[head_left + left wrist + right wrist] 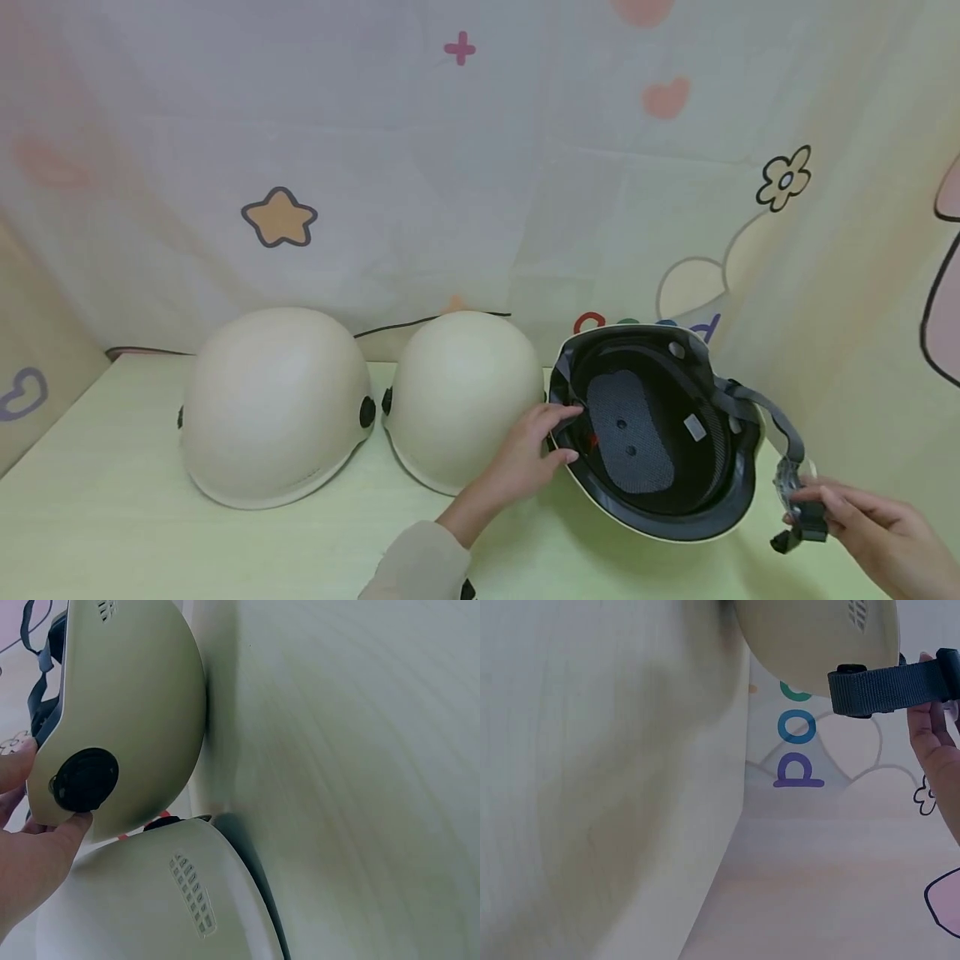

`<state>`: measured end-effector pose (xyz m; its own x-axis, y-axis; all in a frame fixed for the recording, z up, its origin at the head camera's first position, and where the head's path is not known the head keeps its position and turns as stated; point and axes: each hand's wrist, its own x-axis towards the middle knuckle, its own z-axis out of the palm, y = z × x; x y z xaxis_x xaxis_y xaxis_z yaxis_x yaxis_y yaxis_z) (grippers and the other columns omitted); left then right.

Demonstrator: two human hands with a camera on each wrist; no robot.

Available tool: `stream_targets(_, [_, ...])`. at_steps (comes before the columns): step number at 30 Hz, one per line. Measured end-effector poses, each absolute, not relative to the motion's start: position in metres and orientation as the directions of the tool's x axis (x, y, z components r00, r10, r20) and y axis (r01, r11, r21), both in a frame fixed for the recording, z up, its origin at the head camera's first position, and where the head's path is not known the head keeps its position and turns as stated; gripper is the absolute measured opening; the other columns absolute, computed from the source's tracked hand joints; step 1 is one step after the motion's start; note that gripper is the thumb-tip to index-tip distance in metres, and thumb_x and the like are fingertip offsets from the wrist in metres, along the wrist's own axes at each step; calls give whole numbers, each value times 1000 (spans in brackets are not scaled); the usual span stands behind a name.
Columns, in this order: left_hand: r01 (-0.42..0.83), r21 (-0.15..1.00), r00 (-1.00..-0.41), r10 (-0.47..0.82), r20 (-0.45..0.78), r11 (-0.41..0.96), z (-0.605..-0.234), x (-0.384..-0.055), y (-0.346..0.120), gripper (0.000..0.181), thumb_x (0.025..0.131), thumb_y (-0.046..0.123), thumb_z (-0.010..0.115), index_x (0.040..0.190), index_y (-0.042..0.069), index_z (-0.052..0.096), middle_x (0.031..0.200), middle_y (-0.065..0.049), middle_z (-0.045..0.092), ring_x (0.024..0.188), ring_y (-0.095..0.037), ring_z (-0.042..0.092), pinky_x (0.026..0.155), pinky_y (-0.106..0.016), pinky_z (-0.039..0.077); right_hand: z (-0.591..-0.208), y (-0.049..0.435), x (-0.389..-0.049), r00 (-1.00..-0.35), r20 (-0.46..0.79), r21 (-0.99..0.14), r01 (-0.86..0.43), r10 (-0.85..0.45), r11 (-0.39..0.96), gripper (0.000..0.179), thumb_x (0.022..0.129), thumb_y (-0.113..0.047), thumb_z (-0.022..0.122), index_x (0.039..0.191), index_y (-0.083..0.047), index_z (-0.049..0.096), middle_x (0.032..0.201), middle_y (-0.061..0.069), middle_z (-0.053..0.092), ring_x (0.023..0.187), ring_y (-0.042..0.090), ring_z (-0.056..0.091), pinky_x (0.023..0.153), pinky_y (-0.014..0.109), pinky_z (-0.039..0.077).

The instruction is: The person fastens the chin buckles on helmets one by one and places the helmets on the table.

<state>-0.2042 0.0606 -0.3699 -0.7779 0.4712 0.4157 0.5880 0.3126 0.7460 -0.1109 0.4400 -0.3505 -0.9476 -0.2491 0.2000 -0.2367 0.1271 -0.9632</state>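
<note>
A cream helmet lies tipped on the right of the table, its black padded inside facing the head camera. My left hand grips its left rim, fingers inside and thumb outside. In the left wrist view that thumb touches the rim beside a round black knob. Out to the right, my right hand pinches the buckle end of the grey chin strap, which stretches away from the helmet's right side. The right wrist view shows the dark strap webbing at those fingers.
Two more cream helmets, a middle one and a left one, stand dome up on the pale table. The middle one is close beside the tipped helmet. A printed curtain hangs behind, with a thin dark cord along the table's back edge.
</note>
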Motion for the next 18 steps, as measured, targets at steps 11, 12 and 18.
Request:
stream_targets(11, [544,782,-798,476,369,305,-372,-207,62,46,86,6,63,130,11,50,127,-6,47,120,-22,42,100,-36,34,-321,402,-116,-966,234,-704,-248,-112,665,35,83,6,61,117,2,58,113,-31,43,89,-5,58,66,16,50])
stream_targets(12, [541,784,-800,476,367,305,-371,-207,61,46,86,6,63,130,11,50,127,-6,47,120,-22,41,100,-36,34,-318,397,-116,-968,231,-683,-231,-95,693,32,84,2,62,116,3,58,110,-32,44,87,-6,57,65,15,50])
stream_targets(18, [541,783,-800,475,366,308,-370,-206,60,47,85,5,63,130,11,50,126,-7,48,119,-23,42,100,-36,34,-307,367,-127,-940,315,-584,-303,-134,753,23,81,-2,67,104,4,64,104,-32,47,85,-11,53,64,12,48])
